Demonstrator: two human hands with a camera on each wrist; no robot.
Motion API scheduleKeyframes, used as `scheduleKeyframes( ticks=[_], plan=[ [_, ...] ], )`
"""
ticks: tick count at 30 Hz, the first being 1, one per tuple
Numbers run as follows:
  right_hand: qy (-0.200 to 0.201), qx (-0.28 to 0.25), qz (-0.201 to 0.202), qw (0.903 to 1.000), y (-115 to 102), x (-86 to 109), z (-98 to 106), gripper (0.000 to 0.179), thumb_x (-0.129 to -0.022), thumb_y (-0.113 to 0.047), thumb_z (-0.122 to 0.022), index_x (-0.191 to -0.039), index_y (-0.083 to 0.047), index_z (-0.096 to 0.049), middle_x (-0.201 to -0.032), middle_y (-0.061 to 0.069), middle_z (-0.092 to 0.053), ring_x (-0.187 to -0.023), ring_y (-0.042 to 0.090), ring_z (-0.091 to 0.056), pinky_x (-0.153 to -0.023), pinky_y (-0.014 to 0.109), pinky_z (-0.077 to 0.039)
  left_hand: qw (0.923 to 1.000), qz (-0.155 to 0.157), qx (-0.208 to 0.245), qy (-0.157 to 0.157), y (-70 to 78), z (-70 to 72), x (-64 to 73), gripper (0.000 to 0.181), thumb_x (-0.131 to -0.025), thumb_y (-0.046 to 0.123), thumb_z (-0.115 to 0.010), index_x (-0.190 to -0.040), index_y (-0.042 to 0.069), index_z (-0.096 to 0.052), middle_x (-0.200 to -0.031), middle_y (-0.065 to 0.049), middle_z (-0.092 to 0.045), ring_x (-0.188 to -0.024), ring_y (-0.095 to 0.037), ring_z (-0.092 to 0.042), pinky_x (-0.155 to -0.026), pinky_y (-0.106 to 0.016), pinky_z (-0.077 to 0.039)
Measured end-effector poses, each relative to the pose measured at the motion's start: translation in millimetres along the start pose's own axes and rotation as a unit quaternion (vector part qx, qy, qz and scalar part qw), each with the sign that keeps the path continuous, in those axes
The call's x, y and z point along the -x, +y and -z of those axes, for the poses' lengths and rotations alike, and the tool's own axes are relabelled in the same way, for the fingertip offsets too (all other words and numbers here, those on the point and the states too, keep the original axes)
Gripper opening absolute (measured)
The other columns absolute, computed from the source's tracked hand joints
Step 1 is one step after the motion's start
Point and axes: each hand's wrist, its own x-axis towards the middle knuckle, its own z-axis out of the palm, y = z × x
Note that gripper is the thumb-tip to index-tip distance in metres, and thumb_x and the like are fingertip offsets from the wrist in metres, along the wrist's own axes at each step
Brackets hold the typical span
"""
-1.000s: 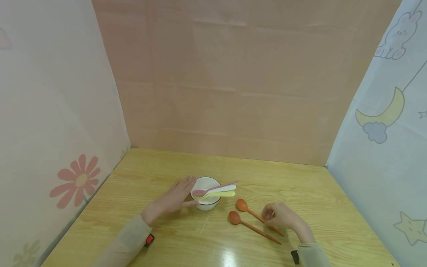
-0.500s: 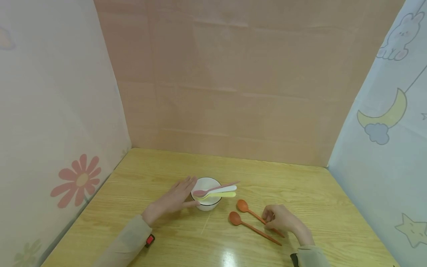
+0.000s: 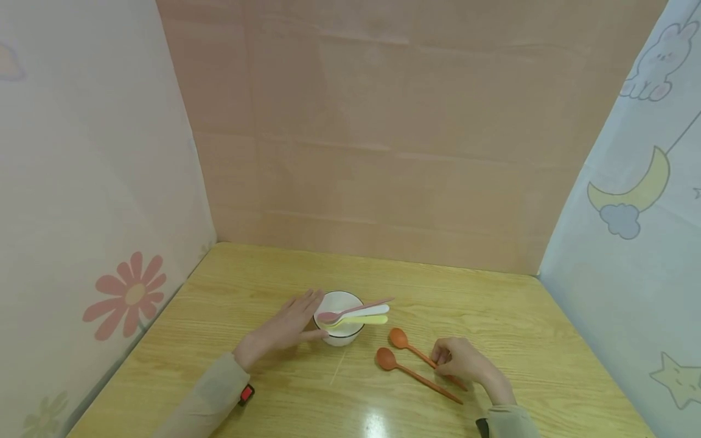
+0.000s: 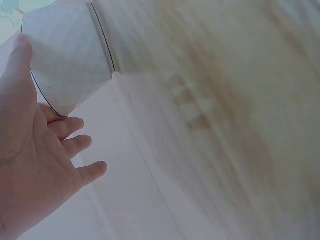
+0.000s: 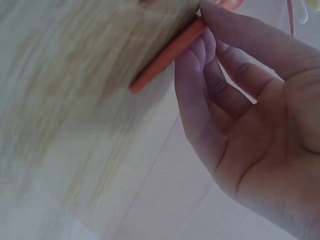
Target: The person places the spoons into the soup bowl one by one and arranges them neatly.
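A white bowl [image 3: 338, 339] with a dark rim stands on the table, also seen from its side in the left wrist view. Pink [image 3: 358, 308], white [image 3: 375, 311] and yellow [image 3: 372, 319] spoons rest in it, handles over the right rim. My left hand [image 3: 285, 325] touches the bowl's left side, fingers fairly straight and thumb near the rim. My right hand [image 3: 462, 359] pinches the handle of an orange wooden spoon [image 5: 167, 57] between thumb and fingers; its bowl end lies toward the white bowl. A second, redder-brown wooden spoon [image 3: 386, 359] lies nearer me, roughly parallel.
The wood-grain table [image 3: 263, 401] meets a plain pinkish-brown backdrop [image 3: 383, 182] behind. Printed cloth walls stand on both sides, the left one [image 3: 109, 213] with flowers, the right one [image 3: 619, 292] with a moon and a rabbit.
The right hand has lowered very slightly, its fingers closing on the orange spoon's handle. The left hand, the bowl and the spoons stay where they were; the view has shifted a little.
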Motion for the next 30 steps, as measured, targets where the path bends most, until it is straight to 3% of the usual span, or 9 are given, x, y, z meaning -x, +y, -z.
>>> scheduleKeyframes(
  ticks=[9,20,30],
  plan=[
    [0.008,0.010,0.011,0.9999,2.6,0.2,-0.7,0.013,-0.082,-0.002,-0.076,-0.090,-0.002,-0.065,-0.081,0.002,-0.064,-0.071,0.000,-0.053,-0.062,0.017,-0.047,1.0000,-0.006,-0.004,0.006,2.0,0.1,-0.1,0.089,-0.097,0.056,-0.053,-0.158,0.002,-0.017,-0.165,-0.017,-0.021,-0.154,-0.038,-0.016,-0.123,-0.060,-0.018],
    [0.020,0.035,0.006,0.9992,-2.4,-0.5,5.5,0.012,-0.082,-0.006,-0.077,-0.089,-0.005,-0.067,-0.080,0.000,-0.065,-0.070,0.000,-0.052,-0.060,0.017,-0.045,0.9999,0.008,0.007,-0.002,1.9,2.2,0.8,0.093,-0.096,0.060,-0.052,-0.160,0.006,-0.011,-0.168,-0.010,-0.012,-0.156,-0.035,-0.010,-0.125,-0.058,-0.015],
    [0.026,0.048,0.009,0.9985,-1.1,-1.5,11.1,0.010,-0.082,-0.007,-0.075,-0.089,-0.006,-0.068,-0.080,-0.001,-0.066,-0.071,-0.001,-0.054,-0.062,0.017,-0.046,0.9998,0.015,0.010,-0.007,0.4,0.5,-1.1,0.094,-0.095,0.063,-0.050,-0.159,0.005,-0.012,-0.168,-0.012,-0.012,-0.156,-0.034,-0.010,-0.125,-0.058,-0.016]
  ],
)
